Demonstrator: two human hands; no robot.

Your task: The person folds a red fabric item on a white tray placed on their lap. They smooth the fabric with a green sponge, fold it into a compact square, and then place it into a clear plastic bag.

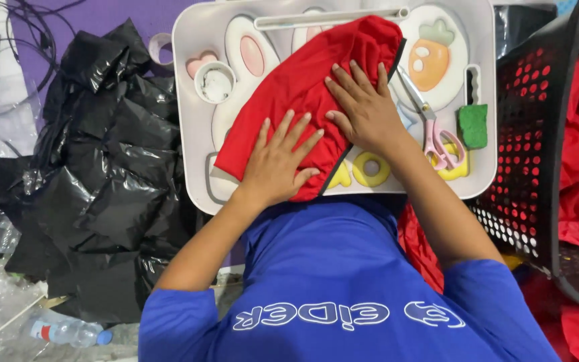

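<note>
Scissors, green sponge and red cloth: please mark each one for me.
scissors [441, 142], head view, on the pink handle loops.
green sponge [472, 125], head view, middle of its top face.
red cloth [316, 74], head view, bare folded part above both hands.

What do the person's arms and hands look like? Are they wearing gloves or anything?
No gloves. The left hand and the right hand are both bare, and I can see no rings, watch or bracelets. The forearms are bare too. The person wears a bright blue T-shirt with short sleeves that end near the elbows. The shirt has white printing across it. The fingernails look short and plain.
</note>
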